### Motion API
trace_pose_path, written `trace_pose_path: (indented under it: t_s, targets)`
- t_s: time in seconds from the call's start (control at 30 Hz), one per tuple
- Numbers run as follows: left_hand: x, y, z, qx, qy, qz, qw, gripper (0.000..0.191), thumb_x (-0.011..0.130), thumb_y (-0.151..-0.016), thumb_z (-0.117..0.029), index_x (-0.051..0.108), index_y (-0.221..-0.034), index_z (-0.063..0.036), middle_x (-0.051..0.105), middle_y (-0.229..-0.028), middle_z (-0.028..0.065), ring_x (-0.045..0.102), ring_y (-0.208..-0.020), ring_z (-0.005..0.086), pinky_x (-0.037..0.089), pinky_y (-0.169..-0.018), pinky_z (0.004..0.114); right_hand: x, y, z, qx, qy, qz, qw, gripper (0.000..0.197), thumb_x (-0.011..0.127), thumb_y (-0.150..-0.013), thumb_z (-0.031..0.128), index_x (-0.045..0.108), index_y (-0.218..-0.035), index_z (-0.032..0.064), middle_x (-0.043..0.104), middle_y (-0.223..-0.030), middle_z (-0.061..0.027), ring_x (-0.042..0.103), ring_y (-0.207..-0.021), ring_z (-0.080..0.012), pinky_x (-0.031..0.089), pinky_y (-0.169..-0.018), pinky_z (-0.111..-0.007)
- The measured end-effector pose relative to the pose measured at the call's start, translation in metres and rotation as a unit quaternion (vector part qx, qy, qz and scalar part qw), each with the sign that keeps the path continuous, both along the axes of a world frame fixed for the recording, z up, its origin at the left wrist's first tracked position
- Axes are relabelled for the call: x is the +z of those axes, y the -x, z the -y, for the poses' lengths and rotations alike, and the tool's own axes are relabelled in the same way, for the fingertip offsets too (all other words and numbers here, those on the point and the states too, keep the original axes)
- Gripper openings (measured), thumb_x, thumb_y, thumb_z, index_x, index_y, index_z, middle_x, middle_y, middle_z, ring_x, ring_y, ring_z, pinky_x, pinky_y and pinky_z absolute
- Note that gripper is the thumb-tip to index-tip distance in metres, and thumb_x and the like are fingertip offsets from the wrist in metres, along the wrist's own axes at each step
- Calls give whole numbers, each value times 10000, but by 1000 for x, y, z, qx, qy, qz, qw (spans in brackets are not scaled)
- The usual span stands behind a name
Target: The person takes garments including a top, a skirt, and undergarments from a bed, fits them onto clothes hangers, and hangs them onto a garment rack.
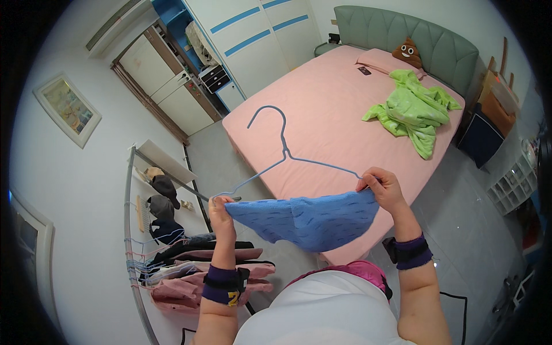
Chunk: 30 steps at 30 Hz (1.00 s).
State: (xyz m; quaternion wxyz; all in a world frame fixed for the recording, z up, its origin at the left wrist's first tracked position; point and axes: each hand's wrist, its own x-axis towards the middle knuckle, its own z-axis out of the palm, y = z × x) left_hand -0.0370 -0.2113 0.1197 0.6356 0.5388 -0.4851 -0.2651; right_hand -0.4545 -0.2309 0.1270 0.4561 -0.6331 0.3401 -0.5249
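A blue wire clothes hanger [284,151] is held up in front of me, its hook pointing away. Below its shoulders a blue cloth with short dark dashes [306,220] stretches between my hands, its lower edge sagging. My left hand [222,215] pinches the cloth's left corner together with the left end of the hanger. At the other end, my right hand [384,189] grips the right corner and the hanger's right shoulder between thumb and fingers. The hanger's lower bar cannot be seen; the cloth or my hands may hide it.
Beyond the hanger stands a bed with a pink sheet [319,95], bearing a crumpled green garment [414,105] and a phone [364,70]. At left, a metal clothes rack [129,215] holds several garments [185,284] on hangers. A compartmented white organizer [511,187] is at right.
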Motion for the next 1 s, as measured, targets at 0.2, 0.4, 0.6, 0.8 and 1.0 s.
trace_pose_path:
  t_s: [0.2,0.4,0.6,0.8,1.0]
  targets:
    - [-19,17,-7,-32,-11,-68,997,216,565,-959,-296,518,-980,-87,577,-861,17,575,-795,98,498,-738,263,-9,9,1,-52,5,13,999,290,544,-971,243,628,-806,20,648,-742,-35,604,-701,-102,486,-669,-239]
    - [-23,14,4,-37,-39,-26,998,175,608,-936,-210,531,-981,-60,572,-860,11,553,-766,89,475,-715,238,-13,11,-1,-52,-9,28,998,312,548,-970,273,623,-801,22,650,-734,-45,609,-702,-107,489,-665,-243]
    - [-19,22,9,-14,-40,-2,999,139,612,-932,-189,549,-983,-77,590,-860,-10,568,-761,72,492,-691,237,-16,14,-2,-58,-8,39,998,308,547,-971,269,622,-806,20,652,-724,-49,613,-695,-113,498,-677,-250]
    - [-25,10,15,-59,2,-23,998,141,542,-973,-207,551,-980,-67,621,-945,25,554,-803,66,470,-743,224,-19,24,-1,-67,-4,51,996,309,549,-970,267,624,-799,21,654,-726,-51,614,-698,-112,495,-674,-248]
    - [-2,11,15,-88,33,-122,988,194,447,-1013,-226,533,-998,-52,617,-1136,97,568,-957,114,443,-864,244,-17,39,-4,-58,-15,27,998,312,547,-971,269,624,-798,21,658,-738,-50,617,-705,-110,489,-676,-243]
